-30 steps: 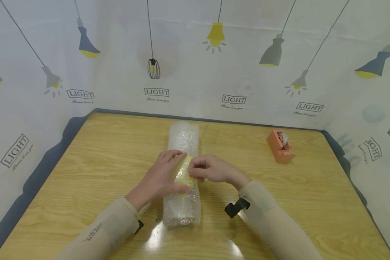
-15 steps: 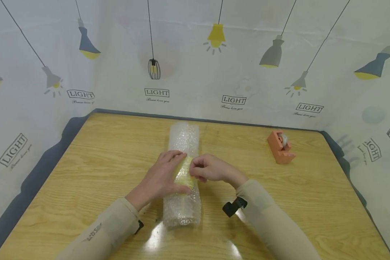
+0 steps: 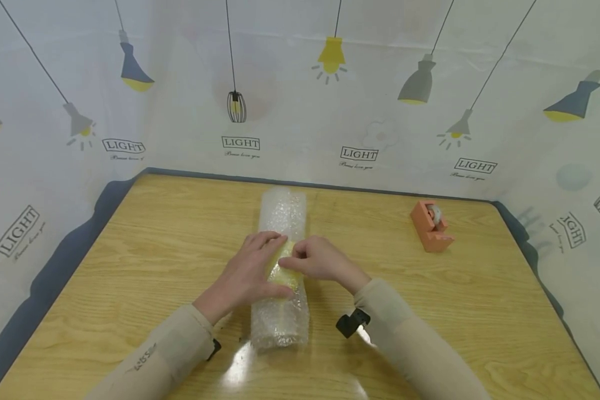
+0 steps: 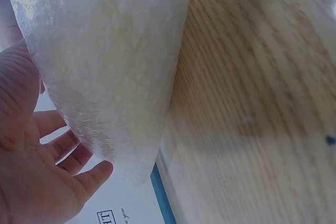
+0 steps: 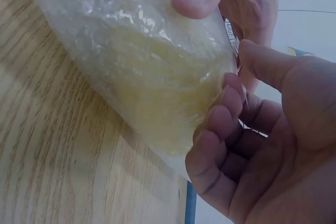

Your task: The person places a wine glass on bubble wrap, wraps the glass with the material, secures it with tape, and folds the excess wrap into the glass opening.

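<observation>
A long bundle of clear bubble wrap (image 3: 281, 214) lies on the table, pointing away from me. Something yellow (image 5: 157, 77) shows through its middle; what it is cannot be made out. My left hand (image 3: 247, 272) rests across the bundle from the left, thumb and fingers spread apart; the left wrist view shows its fingers against the wrap's side. My right hand (image 3: 325, 260) is at the right side, its thumb reaching over the yellow part and the other fingers curled. In the right wrist view those curled fingers (image 5: 207, 150) touch the wrap's edge.
An orange tape dispenser (image 3: 431, 226) with a roll of tape stands at the back right of the wooden table (image 3: 155, 239). A printed cloth wall (image 3: 290, 111) encloses the table at the back and both sides. Black wrist straps (image 3: 352, 323) sit on the sleeves.
My right hand has moved a little left across the bundle, its thumb now stretched over the yellow part. My left hand and the bundle have stayed put.
</observation>
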{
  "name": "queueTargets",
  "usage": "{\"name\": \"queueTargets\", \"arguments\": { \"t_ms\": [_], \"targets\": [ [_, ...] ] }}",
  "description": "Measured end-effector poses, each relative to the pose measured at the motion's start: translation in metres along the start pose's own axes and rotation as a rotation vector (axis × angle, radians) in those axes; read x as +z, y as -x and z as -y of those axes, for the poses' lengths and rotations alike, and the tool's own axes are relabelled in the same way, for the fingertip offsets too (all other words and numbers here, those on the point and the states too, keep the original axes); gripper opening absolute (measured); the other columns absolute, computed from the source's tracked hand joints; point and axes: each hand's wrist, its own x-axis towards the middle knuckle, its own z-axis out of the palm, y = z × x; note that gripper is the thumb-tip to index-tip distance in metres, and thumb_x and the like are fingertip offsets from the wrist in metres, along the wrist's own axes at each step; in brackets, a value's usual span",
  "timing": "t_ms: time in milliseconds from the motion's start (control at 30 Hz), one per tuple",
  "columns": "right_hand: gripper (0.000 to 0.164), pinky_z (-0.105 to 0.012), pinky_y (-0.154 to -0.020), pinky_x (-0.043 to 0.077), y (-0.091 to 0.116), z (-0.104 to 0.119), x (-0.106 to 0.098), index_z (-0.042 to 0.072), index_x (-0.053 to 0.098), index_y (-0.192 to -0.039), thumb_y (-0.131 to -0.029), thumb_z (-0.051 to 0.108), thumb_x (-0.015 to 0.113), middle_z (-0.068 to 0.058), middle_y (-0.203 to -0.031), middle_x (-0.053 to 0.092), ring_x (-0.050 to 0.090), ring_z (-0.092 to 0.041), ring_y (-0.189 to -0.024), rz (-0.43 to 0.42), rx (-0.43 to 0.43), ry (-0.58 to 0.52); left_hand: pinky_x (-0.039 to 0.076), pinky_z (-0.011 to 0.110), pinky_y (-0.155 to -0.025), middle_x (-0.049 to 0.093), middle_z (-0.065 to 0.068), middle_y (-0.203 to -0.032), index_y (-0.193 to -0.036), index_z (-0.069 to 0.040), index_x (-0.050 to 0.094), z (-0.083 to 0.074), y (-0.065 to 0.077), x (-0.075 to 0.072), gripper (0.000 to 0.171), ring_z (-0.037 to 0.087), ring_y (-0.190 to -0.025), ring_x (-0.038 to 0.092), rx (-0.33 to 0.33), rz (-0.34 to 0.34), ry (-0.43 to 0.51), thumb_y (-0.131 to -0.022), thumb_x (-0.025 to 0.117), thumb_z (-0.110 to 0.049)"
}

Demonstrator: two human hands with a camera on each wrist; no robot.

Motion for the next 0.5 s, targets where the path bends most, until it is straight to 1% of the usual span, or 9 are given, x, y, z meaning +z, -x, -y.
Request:
{"name": "queueTargets", "arguments": {
  "t_ms": [67,167,367,500],
  "targets": [
    [0.044,-0.022,-0.051,0.036,-0.0004,0.0018,0.0023,0.016,0.055,-0.064,-0.098,0.040,0.070,0.007,-0.057,0.047,0.043,-0.008,-0.053,-0.025,0.010,0.028,0.050,0.052,-0.107,0.042,0.014,-0.157,-0.157,-0.005,0.040,-0.0004,0.0002,-0.0002,0.113,0.035,-0.143,0.039,-0.004,-0.001,0.002,-0.071,0.090,-0.058],
    [0.045,-0.021,-0.050,0.034,-0.0001,0.0049,0.0040,0.017,0.054,-0.062,-0.097,0.040,0.072,0.007,-0.055,0.045,0.041,-0.007,-0.052,-0.045,0.034,0.042,0.049,0.052,-0.108,0.042,0.014,-0.157,-0.157,-0.005,0.040,-0.0011,0.0002,-0.0003,0.113,0.035,-0.143,0.038,-0.008,-0.002,0.002,-0.071,0.090,-0.058],
    [0.051,-0.021,-0.048,0.030,0.0007,0.0076,0.0043,0.018,0.049,-0.059,-0.094,0.044,0.074,0.008,-0.053,0.041,0.036,-0.007,-0.049,-0.057,0.096,0.032,0.047,0.052,-0.110,0.041,0.013,-0.158,-0.157,-0.005,0.040,-0.0012,0.0000,0.0000,0.114,0.035,-0.144,0.038,-0.008,-0.003,-0.005,-0.070,0.090,-0.059],
    [0.056,-0.021,-0.046,0.028,0.0005,0.0060,0.0041,0.019,0.044,-0.056,-0.093,0.047,0.075,0.008,-0.051,0.037,0.033,-0.007,-0.048,-0.061,0.139,0.018,0.048,0.051,-0.110,0.041,0.013,-0.158,-0.157,-0.005,0.040,-0.0018,-0.0005,0.0001,0.114,0.035,-0.144,0.038,-0.008,0.003,-0.006,-0.070,0.090,-0.059]
  ]
}}
